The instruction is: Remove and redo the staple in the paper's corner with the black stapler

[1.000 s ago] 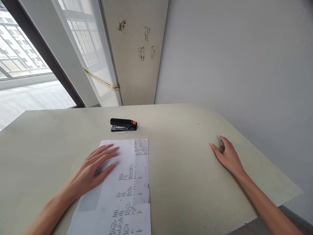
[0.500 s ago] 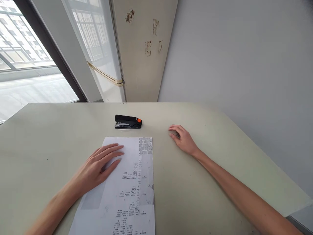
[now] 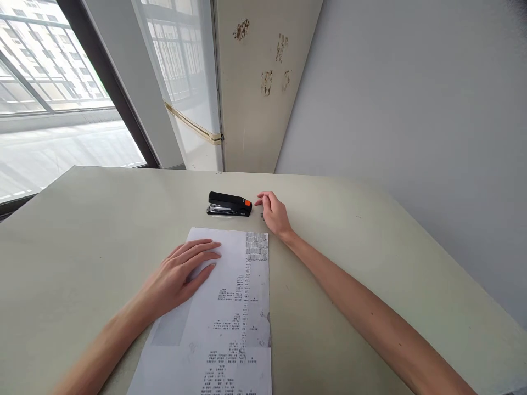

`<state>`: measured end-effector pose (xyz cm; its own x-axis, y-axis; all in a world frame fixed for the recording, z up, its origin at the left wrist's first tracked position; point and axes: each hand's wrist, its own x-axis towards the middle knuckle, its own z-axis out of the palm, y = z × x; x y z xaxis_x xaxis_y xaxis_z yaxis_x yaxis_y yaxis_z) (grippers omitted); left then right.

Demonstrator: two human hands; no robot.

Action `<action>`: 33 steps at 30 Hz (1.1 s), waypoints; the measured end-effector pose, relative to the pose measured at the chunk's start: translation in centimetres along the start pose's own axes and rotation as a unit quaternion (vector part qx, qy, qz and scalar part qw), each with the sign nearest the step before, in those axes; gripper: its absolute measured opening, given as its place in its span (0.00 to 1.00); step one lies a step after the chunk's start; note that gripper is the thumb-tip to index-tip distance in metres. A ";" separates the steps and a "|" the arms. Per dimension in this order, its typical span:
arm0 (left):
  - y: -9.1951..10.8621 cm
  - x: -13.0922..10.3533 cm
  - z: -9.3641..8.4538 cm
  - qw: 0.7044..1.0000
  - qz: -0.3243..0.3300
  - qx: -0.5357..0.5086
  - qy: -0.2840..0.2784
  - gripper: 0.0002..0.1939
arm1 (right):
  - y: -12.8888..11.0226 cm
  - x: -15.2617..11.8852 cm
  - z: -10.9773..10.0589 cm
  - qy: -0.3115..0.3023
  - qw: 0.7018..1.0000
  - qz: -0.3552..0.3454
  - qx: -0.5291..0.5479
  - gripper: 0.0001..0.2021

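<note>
A left hand [image 3: 177, 278] lies palm down on a printed paper [image 3: 212, 315], fingers straight and slightly apart. Beyond the paper's far edge, a black stapler [image 3: 229, 204] with an orange patch lies on a pale table [image 3: 370, 236]. The right hand [image 3: 275, 215] is just right of it, fingers open, loosely bent, pointing toward the orange end. A small grey object [image 3: 262, 216] shows beside this hand; whether they touch is unclear.

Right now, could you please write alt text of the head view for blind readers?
A person's left hand lies on printed paper on a pale table; the right hand, near a black stapler, partly hides a small grey object.
</note>
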<state>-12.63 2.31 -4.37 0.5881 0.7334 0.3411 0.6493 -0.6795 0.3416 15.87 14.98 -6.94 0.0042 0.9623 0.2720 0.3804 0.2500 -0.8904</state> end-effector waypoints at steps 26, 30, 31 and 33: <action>0.6 0.1 -0.4 1.000 -0.026 -0.003 -0.007 0.14 | -0.1 1.0 2.6 0.082 0.975 0.080 0.193 0.18; 1.0 -0.1 -0.8 0.999 -0.037 0.002 0.009 0.13 | 0.8 -0.8 -0.6 0.060 0.976 0.065 0.199 0.20; 1.1 -0.2 -0.9 0.999 -0.045 0.002 0.018 0.13 | 0.9 -1.6 -1.7 0.055 0.977 0.061 0.197 0.20; 1.3 -0.3 -1.0 0.997 -0.067 0.002 0.042 0.13 | 1.1 -3.5 -4.0 0.040 0.979 0.055 0.191 0.19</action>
<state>-12.48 1.18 -3.15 0.4543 0.8126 0.3651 0.7208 -0.5761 0.3854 19.98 11.47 -7.41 0.1036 0.9779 0.1817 0.0003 0.1827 -0.9832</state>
